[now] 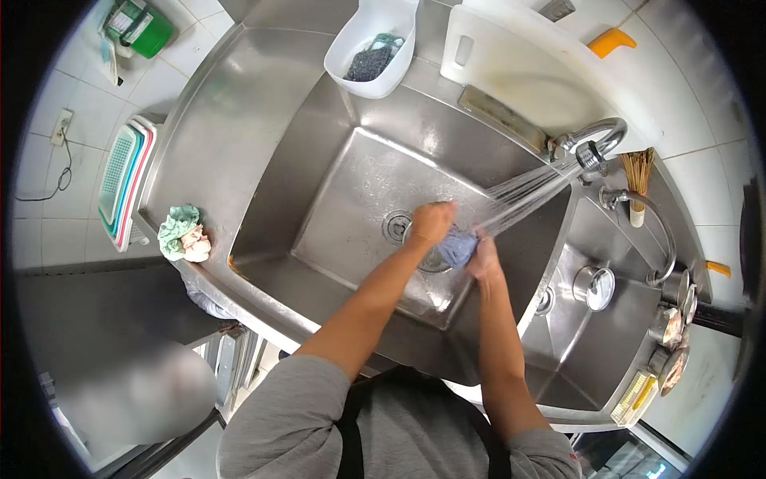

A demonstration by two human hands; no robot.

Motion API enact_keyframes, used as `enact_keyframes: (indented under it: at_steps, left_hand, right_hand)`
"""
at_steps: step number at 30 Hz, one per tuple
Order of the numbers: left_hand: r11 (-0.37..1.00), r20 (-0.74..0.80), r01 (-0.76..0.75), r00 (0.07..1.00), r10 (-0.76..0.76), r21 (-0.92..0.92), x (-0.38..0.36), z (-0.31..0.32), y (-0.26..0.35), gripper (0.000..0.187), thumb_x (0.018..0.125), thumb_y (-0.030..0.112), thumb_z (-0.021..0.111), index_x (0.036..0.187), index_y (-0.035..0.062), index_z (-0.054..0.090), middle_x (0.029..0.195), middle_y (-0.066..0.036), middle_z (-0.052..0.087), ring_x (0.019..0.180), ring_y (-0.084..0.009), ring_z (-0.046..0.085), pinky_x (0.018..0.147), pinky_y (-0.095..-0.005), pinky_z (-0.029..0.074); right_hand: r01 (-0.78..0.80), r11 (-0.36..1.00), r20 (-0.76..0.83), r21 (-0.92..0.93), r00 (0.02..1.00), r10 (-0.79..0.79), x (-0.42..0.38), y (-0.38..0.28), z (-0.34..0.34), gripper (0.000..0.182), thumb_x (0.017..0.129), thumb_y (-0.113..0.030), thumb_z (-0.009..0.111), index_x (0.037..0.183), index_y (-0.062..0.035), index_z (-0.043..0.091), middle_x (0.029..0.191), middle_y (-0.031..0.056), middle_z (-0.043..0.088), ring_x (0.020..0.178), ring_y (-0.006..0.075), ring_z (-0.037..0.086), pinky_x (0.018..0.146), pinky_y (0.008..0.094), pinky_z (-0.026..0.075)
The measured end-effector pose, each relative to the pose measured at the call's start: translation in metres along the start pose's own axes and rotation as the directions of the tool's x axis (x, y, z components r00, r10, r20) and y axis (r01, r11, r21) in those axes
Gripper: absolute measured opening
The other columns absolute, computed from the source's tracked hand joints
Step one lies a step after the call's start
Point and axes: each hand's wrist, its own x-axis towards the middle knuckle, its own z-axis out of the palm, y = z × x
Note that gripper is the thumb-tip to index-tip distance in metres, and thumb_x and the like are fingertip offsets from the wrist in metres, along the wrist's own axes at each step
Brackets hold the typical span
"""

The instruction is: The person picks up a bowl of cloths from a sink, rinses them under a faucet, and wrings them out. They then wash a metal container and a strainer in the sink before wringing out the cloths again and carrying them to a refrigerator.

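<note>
A wet bluish-purple cloth (457,247) is bunched between my two hands over the large sink (335,203). My left hand (432,221) is closed in a fist at its left side, gripping it, though the fingers are partly hidden. On the right side, my right hand (483,257) has its fingers closed round the cloth. Water from the running faucet (590,156) sprays down in several streams onto the cloth and hands. Beneath them, a round metal bowl (433,262) is partly covered, close to the drain (395,227).
A smaller sink (586,343) with a metal cup (594,287) adjoins on the right. White cutting boards (527,72) and a white scourer holder (387,80) stand behind. Crumpled green and pink cloths (185,233) lie on the left counter. Stacked baskets (128,180) stand farther left.
</note>
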Motion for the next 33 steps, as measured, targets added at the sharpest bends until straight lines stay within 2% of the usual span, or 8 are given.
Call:
enact_keyframes:
  at_steps: [5,8,14,24,26,30,32,33]
  left_hand:
    - [0.909,0.155,0.416,0.897,-0.414,0.023,-0.013,-0.01,-0.035,0.042,0.088,0.035,0.033,0.079,0.0025,0.058,0.089,-0.018,0.058,0.082,-0.0346,0.055,0.073,-0.0436,0.042]
    - [0.915,0.278,0.403,0.879,-0.388,0.004,-0.017,-0.003,-0.03,0.028,0.085,0.026,0.043,0.095,0.0028,0.055,0.106,-0.017,0.053,0.1,-0.0332,0.048,0.084,-0.0429,0.037]
    - [0.886,0.182,0.087,0.983,-0.004,-0.456,-0.02,0.0,0.024,0.047,0.063,0.009,0.066,0.107,0.0041,0.05,0.109,-0.019,0.05,0.108,-0.0346,0.041,0.092,-0.0397,0.033]
    - [0.854,0.034,0.1,0.995,-0.096,-0.51,0.003,-0.023,0.063,0.051,0.062,0.005,0.064,0.109,0.0021,0.045,0.091,-0.017,0.056,0.086,-0.0341,0.054,0.074,-0.0353,0.044]
    - [0.864,0.314,0.049,0.941,0.128,-0.501,0.007,-0.041,0.076,0.044,0.063,-0.002,0.056,0.106,0.0009,0.046,0.095,-0.014,0.056,0.085,-0.0257,0.055,0.076,-0.0337,0.043]
    - [0.75,0.423,0.151,0.887,0.184,-0.643,0.007,-0.036,0.065,0.042,0.065,0.003,0.051,0.107,0.0017,0.047,0.093,-0.01,0.055,0.085,-0.0228,0.055,0.075,-0.0333,0.043]
    - [-0.029,0.374,0.374,0.922,-0.1,-0.927,0.009,-0.035,0.053,0.038,0.07,0.015,0.049,0.106,0.0037,0.05,0.09,-0.006,0.056,0.082,-0.0205,0.055,0.073,-0.0328,0.044]
    - [-0.05,0.399,0.397,0.898,-0.187,-0.916,0.01,-0.028,0.054,0.037,0.077,0.03,0.047,0.104,0.0055,0.052,0.089,-0.004,0.056,0.078,-0.0198,0.055,0.071,-0.034,0.045]
  right_hand:
    - [0.246,0.674,-0.147,-0.697,0.871,-0.469,-0.044,-0.038,0.005,0.026,0.081,-0.023,0.053,0.094,-0.0009,0.054,0.092,0.0095,0.058,0.086,0.0188,0.053,0.073,0.0336,0.041]
    - [0.322,0.037,0.191,-0.946,0.648,-0.737,-0.018,-0.033,-0.014,0.021,0.077,-0.02,0.059,0.084,-0.0002,0.058,0.079,0.006,0.06,0.073,0.015,0.053,0.068,0.0298,0.041]
    - [0.404,-0.185,0.391,-0.896,0.519,-0.76,-0.038,-0.028,0.029,0.018,0.072,-0.013,0.064,0.077,0.0028,0.058,0.059,0.0137,0.052,0.053,0.0129,0.047,0.052,0.0288,0.04]
    - [0.411,0.494,-0.262,-0.767,0.502,-0.824,-0.054,-0.058,-0.015,0.024,0.084,-0.023,0.051,0.098,-0.0024,0.053,0.087,0.0056,0.056,0.063,0.0127,0.053,0.061,0.0273,0.047]
    - [0.107,0.992,-0.127,-0.074,0.985,-0.116,-0.046,-0.041,-0.006,0.031,0.087,-0.027,0.042,0.108,-0.0044,0.048,0.098,0.0109,0.055,0.086,0.0206,0.054,0.076,0.0393,0.045]
    - [0.122,0.979,0.0,0.164,0.992,-0.123,-0.01,-0.019,0.0,0.035,0.089,-0.031,0.033,0.11,-0.006,0.046,0.106,0.0121,0.052,0.099,0.0245,0.051,0.081,0.0444,0.043]
    - [0.241,0.966,-0.011,0.092,0.971,-0.241,-0.008,-0.015,0.008,0.031,0.089,-0.026,0.032,0.109,-0.0081,0.047,0.104,0.0115,0.053,0.095,0.0253,0.052,0.079,0.044,0.043]
    - [0.319,0.94,-0.125,-0.125,0.934,-0.334,-0.016,-0.011,0.017,0.029,0.088,-0.025,0.035,0.107,-0.0062,0.049,0.106,0.012,0.053,0.092,0.0253,0.053,0.074,0.0413,0.043]
